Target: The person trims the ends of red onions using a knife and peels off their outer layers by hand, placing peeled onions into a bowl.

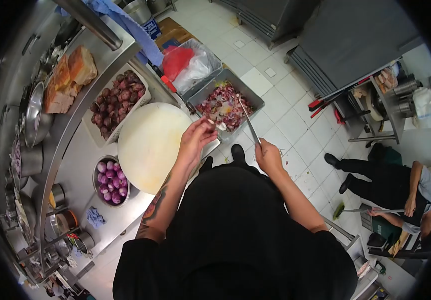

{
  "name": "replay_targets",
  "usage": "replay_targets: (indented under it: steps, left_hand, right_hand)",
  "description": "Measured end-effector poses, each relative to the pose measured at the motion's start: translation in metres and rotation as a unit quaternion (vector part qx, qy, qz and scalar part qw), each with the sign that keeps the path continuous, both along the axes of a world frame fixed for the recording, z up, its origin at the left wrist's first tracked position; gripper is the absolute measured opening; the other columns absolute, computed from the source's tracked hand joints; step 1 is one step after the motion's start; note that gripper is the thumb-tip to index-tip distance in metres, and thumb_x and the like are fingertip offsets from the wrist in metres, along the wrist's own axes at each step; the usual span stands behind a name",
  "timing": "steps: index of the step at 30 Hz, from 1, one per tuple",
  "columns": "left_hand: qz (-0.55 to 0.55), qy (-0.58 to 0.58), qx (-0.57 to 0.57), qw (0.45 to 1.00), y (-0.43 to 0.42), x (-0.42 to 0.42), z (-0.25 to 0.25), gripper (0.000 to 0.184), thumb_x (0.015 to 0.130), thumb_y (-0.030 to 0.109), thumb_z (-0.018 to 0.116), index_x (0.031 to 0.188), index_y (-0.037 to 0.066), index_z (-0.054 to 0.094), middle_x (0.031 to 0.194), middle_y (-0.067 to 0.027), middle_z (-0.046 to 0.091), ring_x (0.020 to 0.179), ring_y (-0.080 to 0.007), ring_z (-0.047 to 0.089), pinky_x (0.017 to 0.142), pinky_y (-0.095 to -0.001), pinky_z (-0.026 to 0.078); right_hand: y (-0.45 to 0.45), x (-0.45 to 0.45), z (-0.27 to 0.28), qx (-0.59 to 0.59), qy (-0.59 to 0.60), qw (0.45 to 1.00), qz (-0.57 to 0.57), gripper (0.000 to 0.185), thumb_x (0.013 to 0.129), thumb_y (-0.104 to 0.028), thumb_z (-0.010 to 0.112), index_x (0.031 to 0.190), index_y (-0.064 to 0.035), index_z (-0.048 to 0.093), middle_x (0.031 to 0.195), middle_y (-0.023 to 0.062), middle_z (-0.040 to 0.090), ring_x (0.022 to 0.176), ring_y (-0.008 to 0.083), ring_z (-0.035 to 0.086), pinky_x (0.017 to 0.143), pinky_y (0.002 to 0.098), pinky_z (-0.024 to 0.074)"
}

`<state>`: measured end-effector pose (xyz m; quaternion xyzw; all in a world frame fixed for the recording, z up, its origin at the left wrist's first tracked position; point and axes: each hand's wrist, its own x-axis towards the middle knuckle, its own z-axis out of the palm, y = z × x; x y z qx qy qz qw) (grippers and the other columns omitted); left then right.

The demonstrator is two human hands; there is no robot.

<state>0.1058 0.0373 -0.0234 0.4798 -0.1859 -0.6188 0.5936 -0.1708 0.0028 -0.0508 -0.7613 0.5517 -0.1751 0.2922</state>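
My left hand (195, 139) is closed around a small red onion (208, 125), whose far side is partly hidden by my fingers. A pale piece (222, 127) shows just beyond the fingertips. In my right hand (269, 156) is a knife (251, 123), its blade pointing away from me over a grey bin (256, 102). Onion skins and scraps (225, 105) fill the bottom of that bin. To the left lies a round white cutting board (150, 145). Beyond it, a white basket holds unpeeled red onions (120, 102), and a metal bowl (97, 186) holds peeled ones (111, 181).
A second bin (213, 57) with a clear liner and a red bag stands behind the first. Chunks of meat (70, 80) rest on the upper shelf. A blue cloth (95, 217) lies on the steel counter (70, 185). At right, another person (400, 185) holds a long-handled tool.
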Motion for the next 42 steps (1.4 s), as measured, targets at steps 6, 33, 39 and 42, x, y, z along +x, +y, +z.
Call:
replay_targets:
  steps: [6, 33, 39, 42]
  left_hand:
    - [0.009, 0.126, -0.017, 0.992, -0.003, 0.025, 0.009, 0.053, 0.11, 0.047, 0.048, 0.139, 0.004, 0.055, 0.132, -0.0163, 0.066, 0.123, -0.0292, 0.064, 0.11, -0.0447, 0.05]
    - [-0.147, -0.199, -0.097, 0.964, 0.086, 0.132, 0.054, 0.037, 0.085, 0.002, 0.082, 0.118, 0.002, 0.064, 0.113, -0.0041, 0.069, 0.101, -0.012, 0.065, 0.098, -0.0321, 0.052]
    - [-0.122, -0.245, -0.081, 0.959, 0.103, 0.149, 0.037, 0.044, 0.089, 0.002, 0.077, 0.131, 0.002, 0.063, 0.12, -0.0066, 0.069, 0.107, -0.0141, 0.065, 0.1, -0.0322, 0.051]
    - [-0.005, -0.198, -0.059, 0.978, 0.124, 0.162, 0.019, 0.045, 0.095, 0.006, 0.071, 0.138, 0.002, 0.059, 0.121, -0.0081, 0.068, 0.112, -0.0175, 0.065, 0.103, -0.0351, 0.052]
  right_hand:
    - [-0.015, 0.082, 0.097, 0.188, -0.256, 0.945, 0.074, 0.021, 0.102, -0.018, 0.061, 0.099, 0.0024, 0.063, 0.062, 0.0146, 0.061, 0.048, 0.0259, 0.064, 0.049, 0.037, 0.0476]
    - [-0.003, 0.157, 0.142, 0.177, -0.176, 0.924, 0.29, 0.027, 0.1, -0.018, 0.063, 0.085, 0.0041, 0.061, 0.059, 0.0158, 0.051, 0.051, 0.019, 0.045, 0.051, 0.038, 0.0383]
    - [-0.011, 0.184, 0.125, 0.116, -0.117, 0.925, 0.343, 0.025, 0.097, -0.02, 0.062, 0.092, 0.0043, 0.063, 0.071, 0.0245, 0.061, 0.063, 0.0384, 0.062, 0.061, 0.0474, 0.0475]
    - [-0.009, 0.209, 0.079, 0.014, -0.073, 0.938, 0.339, 0.024, 0.096, -0.02, 0.061, 0.107, 0.0016, 0.064, 0.081, 0.0241, 0.067, 0.076, 0.0427, 0.068, 0.068, 0.0511, 0.0519]
